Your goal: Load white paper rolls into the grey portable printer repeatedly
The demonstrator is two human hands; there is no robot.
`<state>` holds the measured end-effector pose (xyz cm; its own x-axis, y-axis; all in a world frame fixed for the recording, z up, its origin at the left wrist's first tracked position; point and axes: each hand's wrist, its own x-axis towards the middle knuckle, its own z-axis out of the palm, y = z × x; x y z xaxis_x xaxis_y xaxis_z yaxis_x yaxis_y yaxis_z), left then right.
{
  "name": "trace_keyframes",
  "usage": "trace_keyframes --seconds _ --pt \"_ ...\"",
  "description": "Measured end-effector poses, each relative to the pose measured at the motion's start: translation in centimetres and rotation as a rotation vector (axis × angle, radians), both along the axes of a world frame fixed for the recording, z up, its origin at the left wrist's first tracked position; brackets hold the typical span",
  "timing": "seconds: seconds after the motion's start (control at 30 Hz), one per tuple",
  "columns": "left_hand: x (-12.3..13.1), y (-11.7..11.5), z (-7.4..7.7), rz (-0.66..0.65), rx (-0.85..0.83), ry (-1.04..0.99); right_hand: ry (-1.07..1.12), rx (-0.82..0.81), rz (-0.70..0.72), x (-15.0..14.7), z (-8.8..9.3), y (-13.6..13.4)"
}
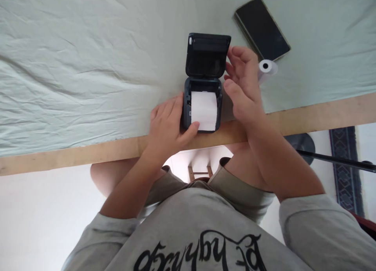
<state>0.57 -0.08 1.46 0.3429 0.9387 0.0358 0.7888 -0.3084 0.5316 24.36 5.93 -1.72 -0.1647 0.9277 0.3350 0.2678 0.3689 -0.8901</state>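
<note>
A small dark thermal printer (187, 122) sits near the table's front edge, its black lid (207, 61) swung up and back. White paper (205, 110) lies in its compartment and reaches over the front. My left hand (167, 124) grips the printer's left side, the thumb pressing on the paper's lower left corner. Beside the lid's right edge is my right hand (243, 82), its fingers loosely curled and apart from the thumb. Its fingertips are at the lid; whether they touch it I cannot tell. Close behind that hand stands a white paper roll (268, 69) with a black core.
A dark phone (262, 28) lies at the back right, just behind the paper roll. Pale green cloth (88, 67) with creases covers the table. A bare wooden edge (73, 156) runs along its front. Below right are a black rod (337, 160) and a patterned rug (346, 173).
</note>
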Motion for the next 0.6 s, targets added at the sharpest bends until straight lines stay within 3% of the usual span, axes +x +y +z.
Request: trace_keyframes --seconds 0.13,0.43,0.6 --pt "-0.11 -0.01 -0.15 -0.001 0.0 0.006 0.001 0.013 0.052 0.32 0.19 0.21" --pt "-0.06 0.0 -0.04 -0.007 -0.013 0.002 -0.004 0.011 -0.098 0.58 0.0 0.52" --pt "-0.09 0.02 -0.12 -0.009 -0.002 0.007 -0.003 0.024 -0.044 -0.04 0.22 0.1"
